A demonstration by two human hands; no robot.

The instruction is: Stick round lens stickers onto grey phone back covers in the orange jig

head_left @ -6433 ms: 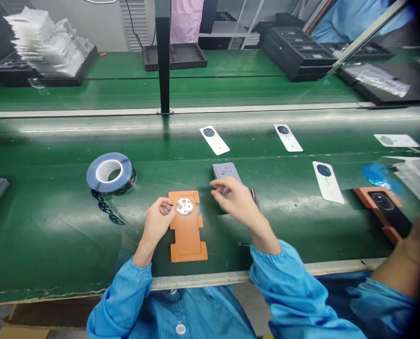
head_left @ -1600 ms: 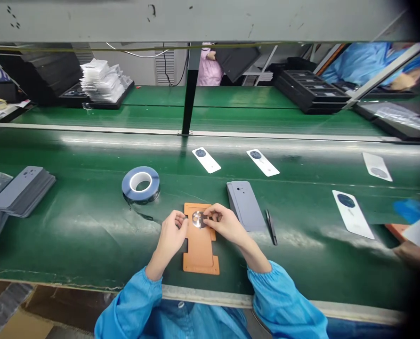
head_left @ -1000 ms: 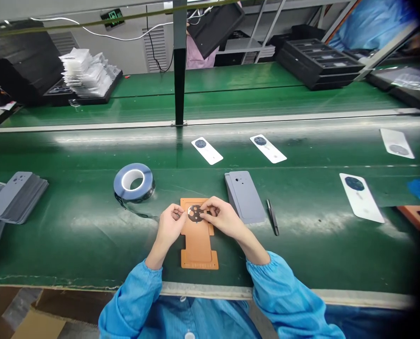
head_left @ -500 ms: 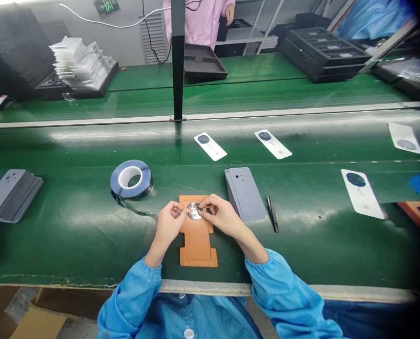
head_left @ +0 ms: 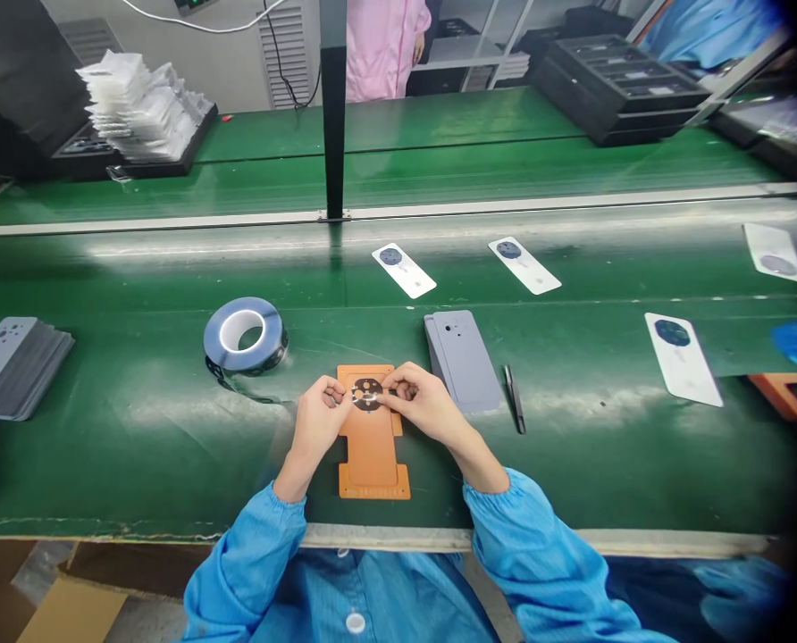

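A round dark film with holes [head_left: 367, 394] is at the upper end of an orange fixture plate [head_left: 372, 455]. My left hand [head_left: 320, 420] pinches the film's left edge, with the other fingers curled. At the opposite edge, my right hand [head_left: 425, 406] pinches it between thumb and forefinger. Whether the film touches the plate cannot be made out. Right of the plate lie grey phone-shaped panels [head_left: 466, 362], and beside them black tweezers [head_left: 515, 400]. A blue tape roll with a white core [head_left: 243, 336] rests to the left.
Grey panels [head_left: 20, 366] are stacked at far left. White panels with dark discs [head_left: 683, 359] lie at the right and further back. A black post [head_left: 333, 134] rises behind the work area. Black trays [head_left: 623, 89] stand at the back; a person in pink [head_left: 381, 49] is beyond.
The round piece has turned from shiny silver to dark with clear holes; both hands still pinch it. The view has shifted slightly. The person in pink moved, and the black tray before them is gone.
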